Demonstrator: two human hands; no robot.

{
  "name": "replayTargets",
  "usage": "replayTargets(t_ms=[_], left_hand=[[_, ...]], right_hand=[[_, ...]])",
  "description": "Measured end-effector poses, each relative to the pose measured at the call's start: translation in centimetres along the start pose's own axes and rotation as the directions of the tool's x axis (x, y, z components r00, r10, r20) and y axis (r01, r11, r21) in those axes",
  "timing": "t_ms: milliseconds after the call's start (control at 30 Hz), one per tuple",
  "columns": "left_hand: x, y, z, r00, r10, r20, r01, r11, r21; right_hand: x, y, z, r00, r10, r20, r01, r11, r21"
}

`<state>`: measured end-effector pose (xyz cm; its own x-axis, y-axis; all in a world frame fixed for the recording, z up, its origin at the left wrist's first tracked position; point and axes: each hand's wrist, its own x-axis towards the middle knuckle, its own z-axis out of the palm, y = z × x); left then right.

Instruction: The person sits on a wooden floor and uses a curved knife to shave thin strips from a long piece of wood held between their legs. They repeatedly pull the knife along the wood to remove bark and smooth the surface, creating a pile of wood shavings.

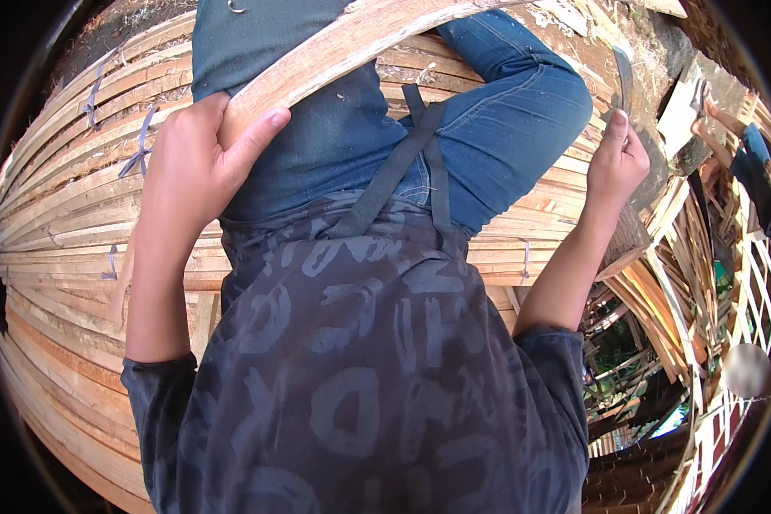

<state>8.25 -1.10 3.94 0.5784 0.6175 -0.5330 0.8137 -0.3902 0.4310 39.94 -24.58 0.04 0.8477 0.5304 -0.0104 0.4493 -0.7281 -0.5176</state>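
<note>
My left hand is wrapped round the near end of a long, pale wooden slat, thumb along its top. The slat slants up to the right across my thigh, and its far end leaves the picture at the top. Out to the right, my right hand is closed round the handle of a knife, which the fingers hide. The narrow, dark knife blade points up and away, apart from the slat.
Bundles of sawn wooden strips, tied with bluish bands, lie beneath and beside me. A cut log sits below my right hand. Split sticks are heaped to the right. Another person is at the far right edge.
</note>
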Motion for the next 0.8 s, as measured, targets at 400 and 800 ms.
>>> replayTargets(t_ms=[400,800], left_hand=[[-0.4,-0.2,0.3,1.000,0.013,-0.011,-0.014,0.997,-0.082],[-1.5,-1.0,1.4,0.997,-0.057,-0.056,0.051,0.994,-0.100]], right_hand=[[-1.5,-7.2,7.9,0.912,-0.407,0.042,0.409,0.905,-0.118],[2.1,3.8,-1.4,0.989,0.111,-0.095,-0.111,0.994,0.008]])
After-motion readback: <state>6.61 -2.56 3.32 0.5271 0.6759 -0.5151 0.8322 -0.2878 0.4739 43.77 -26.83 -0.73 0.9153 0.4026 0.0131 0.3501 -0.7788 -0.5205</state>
